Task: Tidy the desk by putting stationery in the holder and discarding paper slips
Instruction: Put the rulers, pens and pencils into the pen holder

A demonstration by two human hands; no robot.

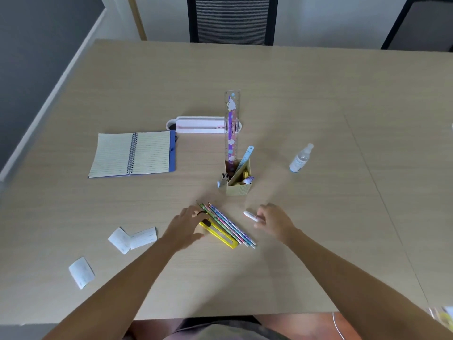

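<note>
A beige stationery holder [239, 188] stands mid-desk with a tall purple ruler [232, 123], a short blue ruler and markers in it. In front of it lie several patterned pencils [231, 227] side by side and a yellow utility knife [220, 236]. My left hand [186, 228] closes its fingers and thumb around the knife's black end. My right hand [275, 222] pinches the near end of a white marker [250, 215] that lies on the desk. Two overlapping paper slips [133, 239] and a third paper slip [81, 272] lie at the left front.
An open spiral notebook [132, 154] lies at the left. Behind it is a white cable tray [196, 125] set in the desk. A small clear bottle [301, 158] stands to the right of the holder. Two chairs [231, 19] are beyond the far edge.
</note>
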